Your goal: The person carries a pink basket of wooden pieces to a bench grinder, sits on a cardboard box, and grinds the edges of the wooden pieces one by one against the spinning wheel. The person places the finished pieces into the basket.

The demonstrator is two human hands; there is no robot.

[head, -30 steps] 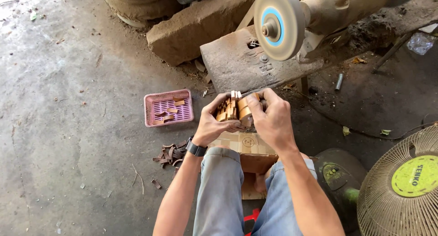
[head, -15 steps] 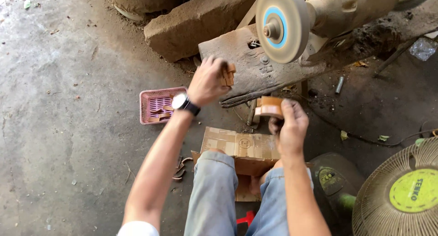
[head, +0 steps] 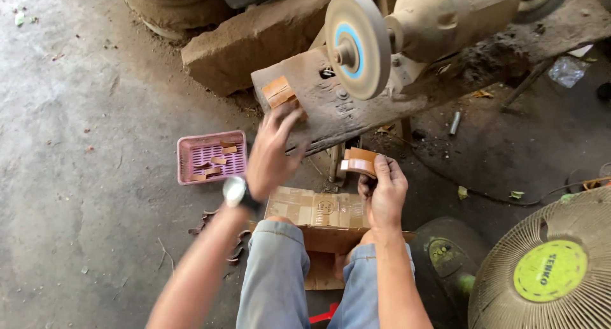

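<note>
This is a rough small workshop with work done low to the ground: a dusty, stained concrete floor [head: 76,176] fills the left of the frame, littered with scraps and shavings. At the upper centre a bench grinder with a round buffing wheel [head: 358,44] sits on a worn, grimy wooden beam [head: 331,109], with a rough stone block [head: 254,39] behind it at the top. A pink plastic basket [head: 211,156] of small wooden pieces lies on the floor left of centre, and a floor fan [head: 547,272] with a dusty grille stands in the lower right corner.
</note>
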